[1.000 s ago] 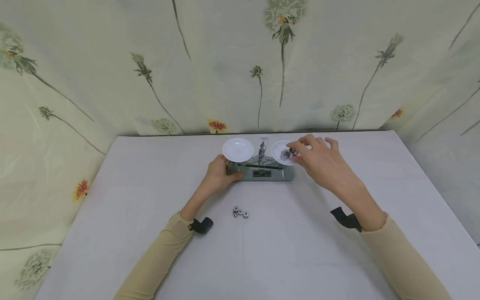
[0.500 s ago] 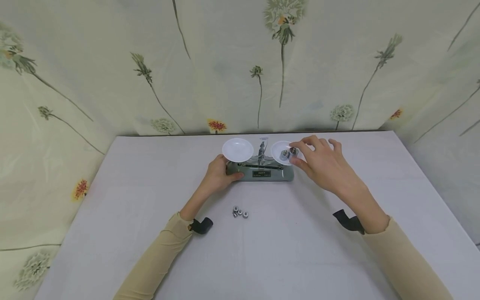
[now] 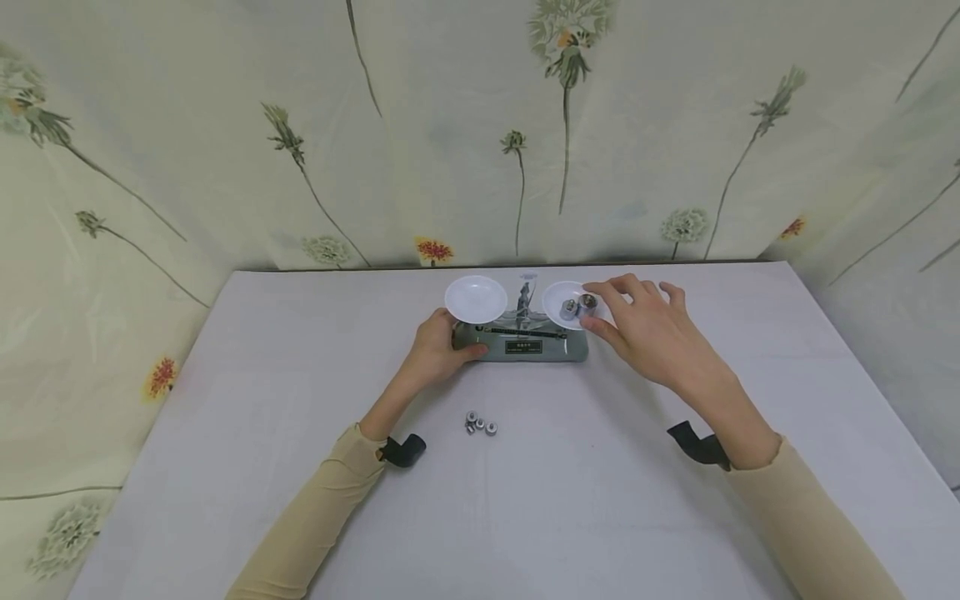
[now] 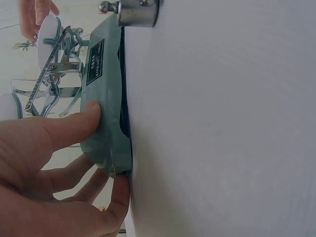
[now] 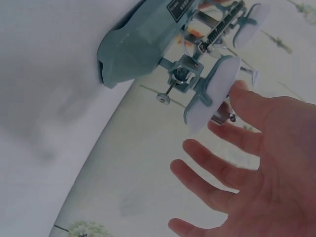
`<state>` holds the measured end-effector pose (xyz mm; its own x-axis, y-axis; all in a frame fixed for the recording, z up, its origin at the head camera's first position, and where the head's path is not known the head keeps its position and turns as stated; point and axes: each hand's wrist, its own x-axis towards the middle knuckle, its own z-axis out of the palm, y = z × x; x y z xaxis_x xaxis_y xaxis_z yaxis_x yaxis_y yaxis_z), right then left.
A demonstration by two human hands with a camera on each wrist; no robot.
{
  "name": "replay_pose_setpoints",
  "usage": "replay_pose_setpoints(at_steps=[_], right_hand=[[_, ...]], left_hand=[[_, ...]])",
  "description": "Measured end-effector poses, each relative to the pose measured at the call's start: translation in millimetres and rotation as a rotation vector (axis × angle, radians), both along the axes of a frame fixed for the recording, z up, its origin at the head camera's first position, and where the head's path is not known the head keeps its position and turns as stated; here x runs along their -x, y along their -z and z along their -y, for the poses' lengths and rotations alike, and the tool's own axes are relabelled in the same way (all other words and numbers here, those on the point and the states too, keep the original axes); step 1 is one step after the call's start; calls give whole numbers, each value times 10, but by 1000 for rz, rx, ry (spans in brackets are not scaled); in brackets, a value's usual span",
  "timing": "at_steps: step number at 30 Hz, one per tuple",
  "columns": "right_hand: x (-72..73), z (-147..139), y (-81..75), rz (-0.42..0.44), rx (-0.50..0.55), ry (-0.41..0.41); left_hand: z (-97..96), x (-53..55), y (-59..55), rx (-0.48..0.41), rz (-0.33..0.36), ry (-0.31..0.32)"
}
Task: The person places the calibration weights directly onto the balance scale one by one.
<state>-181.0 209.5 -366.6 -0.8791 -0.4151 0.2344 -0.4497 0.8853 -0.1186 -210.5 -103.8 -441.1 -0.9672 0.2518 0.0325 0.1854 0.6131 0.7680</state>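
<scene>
A balance scale point(image 3: 523, 347) with a green base and two white pans stands near the table's back edge. My left hand point(image 3: 440, 348) holds the left end of its base, thumb on the front and fingers round the end, as the left wrist view shows. Two metal weights sit on the right pan point(image 3: 555, 292): a smaller weight point(image 3: 569, 309) and a larger weight point(image 3: 588, 306). My right hand point(image 3: 648, 329) is at that pan, thumb and index finger spread on either side of the larger weight. The left pan point(image 3: 476, 300) bears nothing.
Several small metal weights point(image 3: 480, 424) lie in a group on the white table point(image 3: 570, 500), in front of the scale. A flower-patterned curtain point(image 3: 450, 125) hangs behind the table. Black bands with camera mounts point(image 3: 402, 451) sit on both wrists.
The larger weight has come to stand upright on the right pan beside the smaller one. My right thumb and index finger have spread and drawn slightly right. The left hand stays put.
</scene>
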Motion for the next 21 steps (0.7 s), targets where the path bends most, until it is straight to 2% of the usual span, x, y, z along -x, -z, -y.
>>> replay_pose_setpoints(at_steps=[13,21], right_hand=[[16,-43,25,34,10,16],[21,-68,43,133,31,42]], left_hand=[[-8,-1,-2,8,-2,9],[-17,-50,-26,29,-36,13]])
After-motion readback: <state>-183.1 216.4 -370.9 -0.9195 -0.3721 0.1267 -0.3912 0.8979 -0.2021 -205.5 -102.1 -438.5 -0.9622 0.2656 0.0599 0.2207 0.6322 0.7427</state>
